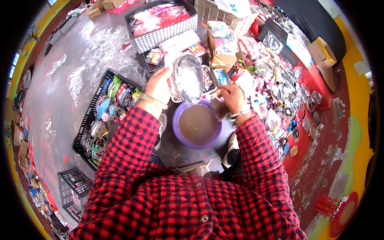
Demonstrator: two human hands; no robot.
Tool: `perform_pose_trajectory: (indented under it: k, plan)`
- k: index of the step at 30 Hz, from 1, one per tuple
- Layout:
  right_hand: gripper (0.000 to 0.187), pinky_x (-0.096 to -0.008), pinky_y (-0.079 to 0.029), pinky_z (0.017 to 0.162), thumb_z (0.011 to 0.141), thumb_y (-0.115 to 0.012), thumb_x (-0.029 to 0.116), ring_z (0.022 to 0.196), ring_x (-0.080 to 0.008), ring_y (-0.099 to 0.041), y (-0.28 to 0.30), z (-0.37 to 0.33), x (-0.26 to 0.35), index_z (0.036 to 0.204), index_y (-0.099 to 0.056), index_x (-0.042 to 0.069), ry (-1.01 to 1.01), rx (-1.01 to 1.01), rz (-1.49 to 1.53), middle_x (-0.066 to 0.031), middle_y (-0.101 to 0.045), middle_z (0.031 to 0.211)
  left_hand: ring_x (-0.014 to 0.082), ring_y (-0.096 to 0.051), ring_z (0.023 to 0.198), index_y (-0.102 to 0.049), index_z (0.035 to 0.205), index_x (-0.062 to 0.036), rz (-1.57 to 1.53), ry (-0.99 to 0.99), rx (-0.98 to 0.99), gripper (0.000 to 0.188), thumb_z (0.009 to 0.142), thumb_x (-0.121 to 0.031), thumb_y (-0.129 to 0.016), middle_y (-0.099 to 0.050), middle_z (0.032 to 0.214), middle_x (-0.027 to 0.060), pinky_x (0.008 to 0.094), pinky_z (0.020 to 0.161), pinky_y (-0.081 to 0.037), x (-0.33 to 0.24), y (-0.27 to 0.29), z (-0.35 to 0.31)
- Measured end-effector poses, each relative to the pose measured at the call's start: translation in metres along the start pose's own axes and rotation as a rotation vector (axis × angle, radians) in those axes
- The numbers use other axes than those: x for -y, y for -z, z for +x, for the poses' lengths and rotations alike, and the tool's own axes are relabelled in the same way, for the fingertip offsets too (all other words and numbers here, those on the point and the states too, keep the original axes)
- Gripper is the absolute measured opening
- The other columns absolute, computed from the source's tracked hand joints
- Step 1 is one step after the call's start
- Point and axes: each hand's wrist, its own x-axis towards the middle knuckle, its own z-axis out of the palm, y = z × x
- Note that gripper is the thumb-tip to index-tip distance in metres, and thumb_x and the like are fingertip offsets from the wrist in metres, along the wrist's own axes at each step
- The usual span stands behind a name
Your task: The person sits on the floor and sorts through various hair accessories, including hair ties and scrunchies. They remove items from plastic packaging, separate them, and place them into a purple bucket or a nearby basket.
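My left hand (159,85) grips the left edge of an oval packet (188,78) in shiny clear plastic. Thin dark hoops that look like headbands show along its rim. Over the right side of a round purple basin (177,133), my right hand (233,98) is closed on a brown-grey cloth (219,109), which hangs down by the rim. Murky brownish water (197,125) fills much of the basin, which stands on the floor between my feet. The packet is held up above the basin's far edge.
A black crate (86,127) of headbands and hair ornaments stands at left, with another black crate (72,196) nearer. Ahead is a patterned basket (166,32) of red packets. Hair accessories (276,92) are heaped at right beside a small blue box (221,77). Plastic wrap (100,52) litters the far-left floor.
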Motion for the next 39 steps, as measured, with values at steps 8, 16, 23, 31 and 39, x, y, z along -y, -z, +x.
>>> perform_pose_trajectory:
  k: [8, 16, 23, 31, 39]
  plan:
    - [0.027, -0.0351, -0.046, 0.081, 0.083, -0.054, 0.020, 0.093, -0.0288, -0.060, 0.001, -0.005, -0.005, 0.103, -0.062, 0.005, 0.224, 0.159, -0.046, -0.0187, -0.063, 0.096, 0.0223, -0.055, 0.102, -0.047, 0.115, 0.0058, -0.032, -0.084, 0.122, 0.033, 0.092, -0.019, -0.045, -0.057, 0.111, 0.0131, 0.0349, 0.090, -0.042, 0.009, 0.002, 0.008]
    - [0.042, -0.0284, -0.045, 0.081, 0.085, -0.060, 0.018, 0.096, -0.0140, -0.055, 0.020, -0.018, 0.037, 0.121, -0.047, 0.002, -0.051, 0.281, 1.216, -0.0053, -0.058, 0.107, 0.0184, -0.054, 0.105, -0.048, 0.115, 0.0032, -0.165, -0.057, 0.293, 0.035, 0.095, -0.024, -0.041, -0.056, 0.113, 0.0116, 0.0305, 0.092, -0.041, 0.013, -0.059, -0.008]
    - [0.019, -0.0239, -0.045, 0.077, 0.083, -0.057, 0.003, 0.086, -0.0107, -0.056, 0.033, -0.019, 0.041, 0.102, -0.054, 0.005, 0.025, 0.151, 1.321, -0.0037, -0.061, 0.095, 0.0040, -0.046, 0.079, -0.058, 0.099, 0.0000, 0.487, -0.353, 0.012, 0.028, 0.095, -0.023, -0.045, -0.055, 0.086, -0.0041, 0.0186, 0.072, -0.039, 0.032, -0.040, 0.014]
    - [0.022, -0.0281, -0.043, 0.084, 0.075, -0.058, -0.010, 0.099, -0.0193, -0.057, 0.037, -0.013, 0.032, 0.089, -0.058, 0.006, 0.352, -0.160, 0.703, -0.0051, -0.062, 0.100, 0.0186, -0.054, 0.099, -0.043, 0.123, -0.0007, 0.250, -0.026, -0.020, 0.048, 0.092, -0.037, -0.045, -0.055, 0.112, 0.0075, 0.0334, 0.086, -0.044, 0.027, -0.053, 0.007]
    - [0.028, -0.0395, -0.041, 0.088, 0.059, -0.059, -0.004, 0.109, -0.0280, -0.052, 0.040, -0.025, 0.058, 0.084, -0.061, 0.009, 0.912, -0.369, -0.455, -0.0091, -0.057, 0.109, 0.0250, -0.048, 0.112, -0.039, 0.127, -0.0046, -0.195, 0.076, 0.246, 0.043, 0.089, -0.020, -0.050, -0.049, 0.122, 0.0113, 0.0441, 0.093, -0.040, 0.015, -0.061, -0.003]
